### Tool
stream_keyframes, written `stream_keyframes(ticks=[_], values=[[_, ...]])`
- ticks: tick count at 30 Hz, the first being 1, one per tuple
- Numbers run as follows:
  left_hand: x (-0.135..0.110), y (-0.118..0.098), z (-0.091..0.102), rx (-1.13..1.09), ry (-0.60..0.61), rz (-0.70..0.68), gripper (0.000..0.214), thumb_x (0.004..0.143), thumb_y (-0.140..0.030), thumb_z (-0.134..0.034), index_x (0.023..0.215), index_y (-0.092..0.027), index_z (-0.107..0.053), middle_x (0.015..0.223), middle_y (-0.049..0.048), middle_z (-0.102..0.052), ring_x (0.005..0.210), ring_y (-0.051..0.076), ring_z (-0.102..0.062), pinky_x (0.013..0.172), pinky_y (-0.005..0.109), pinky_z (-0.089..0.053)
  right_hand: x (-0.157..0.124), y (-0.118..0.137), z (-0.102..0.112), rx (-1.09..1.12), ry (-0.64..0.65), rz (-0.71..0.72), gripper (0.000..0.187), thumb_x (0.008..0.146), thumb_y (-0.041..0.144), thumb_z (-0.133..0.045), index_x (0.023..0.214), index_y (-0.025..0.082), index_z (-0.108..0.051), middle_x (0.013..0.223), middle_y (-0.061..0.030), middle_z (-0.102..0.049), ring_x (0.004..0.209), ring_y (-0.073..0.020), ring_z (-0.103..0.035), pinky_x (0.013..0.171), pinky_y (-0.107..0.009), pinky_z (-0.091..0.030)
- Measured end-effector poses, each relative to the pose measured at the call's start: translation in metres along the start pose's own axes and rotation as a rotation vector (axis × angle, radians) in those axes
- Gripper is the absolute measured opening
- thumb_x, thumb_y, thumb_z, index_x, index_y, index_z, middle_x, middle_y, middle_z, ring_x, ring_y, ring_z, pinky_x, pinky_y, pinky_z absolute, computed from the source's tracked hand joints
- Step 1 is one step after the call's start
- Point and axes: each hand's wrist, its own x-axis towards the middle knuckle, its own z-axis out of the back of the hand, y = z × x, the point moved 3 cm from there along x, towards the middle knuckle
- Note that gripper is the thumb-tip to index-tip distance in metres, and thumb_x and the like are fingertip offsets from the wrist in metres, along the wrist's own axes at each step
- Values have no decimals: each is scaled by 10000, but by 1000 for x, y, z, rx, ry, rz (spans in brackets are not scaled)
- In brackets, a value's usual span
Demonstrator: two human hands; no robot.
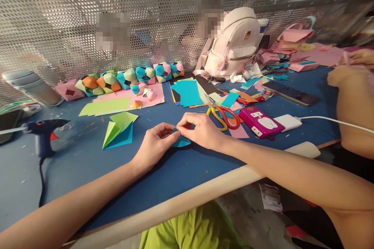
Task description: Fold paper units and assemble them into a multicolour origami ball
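My left hand (154,144) and my right hand (201,130) meet at the middle of the blue table (87,167). Both pinch a small folded piece of teal paper (181,142) that lies on the table between them. The fingers of each hand are closed on the paper's edge. A folded green and teal paper unit (119,132) lies to the left of my left hand. Scissors with red and yellow handles (223,116) rest just beyond my right hand.
A blue glue gun (43,132) stands at the left. A row of coloured paper balls (131,78), sheets of teal paper (188,92), a pink power strip (260,121), a phone (290,93) and a white backpack (233,42) lie further back. Another person's arm (350,97) is at the right.
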Motion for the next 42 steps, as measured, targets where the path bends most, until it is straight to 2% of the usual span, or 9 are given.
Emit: stream_keyframes(ticks=[9, 15, 18, 23, 30, 33, 36, 39, 42], values=[[3, 9, 1, -39, -68, 17, 219, 665, -335, -725, 709, -142, -633, 614, -26, -575, 576, 82, -468, 542, 204, -360, 2, 0, -2, 77, 60, -65, 87, 802, 145, -580, 727, 164, -619, 715, 0, -584, 650, -103, -526, 633, -225, -431], [3, 8, 1, -5, -63, 19, 192, 690, -316, -699, 696, -136, -633, 621, -20, -590, 570, 82, -475, 535, 206, -356, 1, 0, -3, 18, 26, 10, 134, 831, 156, -567, 701, 158, -599, 697, -8, -578, 646, -105, -524, 624, -228, -425], [3, 6, 1, -32, -41, 29, 216, 722, -352, -692, 729, -138, -664, 648, -15, -605, 595, 91, -502, 553, 207, -395, 1, 1, 0, 7, -2, 26, 151, 840, 157, -551, 691, 164, -574, 685, -3, -571, 634, -104, -521, 617, -227, -425], [3, 7, 0, -295, 67, 55, 285, 808, -406, -610, 832, -136, -699, 775, 36, -676, 718, 167, -631, 662, 291, -538, 3, 0, 7, -5, -79, 25, 149, 840, 150, -547, 694, 175, -559, 677, 5, -576, 640, -105, -526, 616, -223, -428], [3, 9, -1, -176, 16, 118, 283, 735, -377, -698, 851, -119, -700, 711, 42, -709, 618, 183, -695, 662, 307, -581, 2, -2, 6, -25, -95, 103, 157, 864, 177, -521, 711, 180, -553, 692, -2, -566, 662, -113, -525, 639, -238, -431], [3, 9, 1, -179, -54, 94, 294, 720, -388, -712, 853, -126, -701, 735, 30, -712, 621, 182, -704, 659, 300, -587, 3, -1, 6, 5, -62, 13, 136, 873, 261, -530, 789, 170, -586, 767, -25, -596, 714, -124, -551, 672, -246, -447], [4, 9, 5, -183, -123, 68, 300, 707, -387, -723, 853, -126, -701, 750, 20, -709, 622, 176, -704, 658, 293, -587, 3, -3, 5, -16, 7, -134, 217, 873, 350, -527, 780, 167, -597, 765, -25, -605, 682, -124, -538, 636, -249, -428], [4, 10, 6, -190, -151, 69, 304, 699, -377, -728, 855, -119, -699, 770, 24, -713, 618, 172, -700, 672, 305, -588, 2, -7, 0, -94, 69, -181, 213, 845, 280, -553, 663, 171, -563, 640, 6, -569, 594, -109, -484, 573, -241, -371], [5, 12, 4, -218, -117, 98, 346, 703, -366, -721, 941, -117, -691, 788, 40, -725, 686, 192, -712, 722, 330, -584, 2, -11, -2, -151, 53, -163, 162, 821, 159, -552, 660, 168, -569, 651, 1, -601, 606, -107, -506, 588, -235, -363]])
